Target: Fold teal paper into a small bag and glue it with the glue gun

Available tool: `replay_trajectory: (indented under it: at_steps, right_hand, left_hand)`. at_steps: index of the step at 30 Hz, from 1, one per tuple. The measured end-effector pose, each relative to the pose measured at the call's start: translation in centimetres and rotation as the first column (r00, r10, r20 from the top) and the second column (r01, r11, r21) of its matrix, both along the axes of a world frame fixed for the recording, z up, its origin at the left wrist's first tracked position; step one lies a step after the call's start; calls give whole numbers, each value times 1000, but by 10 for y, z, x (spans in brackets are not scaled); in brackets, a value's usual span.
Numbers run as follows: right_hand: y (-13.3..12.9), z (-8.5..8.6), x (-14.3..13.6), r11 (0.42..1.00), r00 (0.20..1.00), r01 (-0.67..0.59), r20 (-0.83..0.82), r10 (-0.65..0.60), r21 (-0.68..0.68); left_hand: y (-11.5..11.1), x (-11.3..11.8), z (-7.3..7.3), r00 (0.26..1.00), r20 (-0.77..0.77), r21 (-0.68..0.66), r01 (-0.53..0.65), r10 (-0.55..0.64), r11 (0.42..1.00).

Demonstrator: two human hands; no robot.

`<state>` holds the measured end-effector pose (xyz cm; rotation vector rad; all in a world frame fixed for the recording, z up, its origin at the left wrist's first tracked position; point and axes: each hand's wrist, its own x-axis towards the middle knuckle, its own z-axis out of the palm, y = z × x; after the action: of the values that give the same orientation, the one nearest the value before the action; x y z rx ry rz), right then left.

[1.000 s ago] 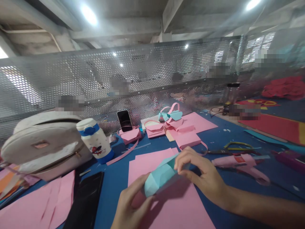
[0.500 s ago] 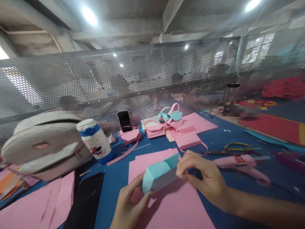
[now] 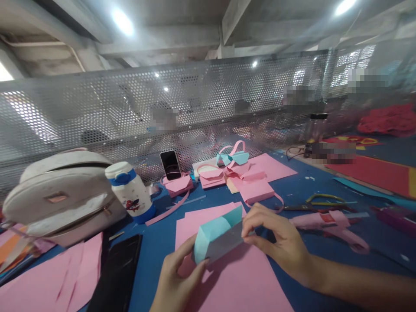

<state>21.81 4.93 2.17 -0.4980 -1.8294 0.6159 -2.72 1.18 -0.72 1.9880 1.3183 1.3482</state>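
A folded light-blue paper box is held tilted above a stack of pink paper sheets. My left hand grips its left end between thumb and fingers. At the right end, my right hand pinches the paper edge with thumb and fingertips. The top of the box stands partly open, with a flap raised near my right hand. Behind it lie small pink paper bags with strips as handles, and one light-blue bag.
To the left are a white backpack, a bottle and a black tablet-like object. A phone leans behind. Scissors and a pink glue gun lie to the right. A perforated metal screen stands behind.
The light-blue box has tilted slightly, and my right hand has shifted a little at its right end. Both hands keep their hold.
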Motion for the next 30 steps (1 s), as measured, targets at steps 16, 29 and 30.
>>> replay_trajectory:
  at_steps: [16,29,30]
  right_hand:
    - [1,0,-1,991,999,-49,23,46,124]
    - [-2,0,-4,996,998,-44,50,41,75]
    - [-2,-1,-5,996,998,-46,52,42,70]
  left_hand:
    - [-1,2,3,1000,-22,29,-12,12,999]
    - [-1,3,6,1000,-15,1,0,0,1000]
    - [-1,3,7,1000,-15,2,0,0,1000]
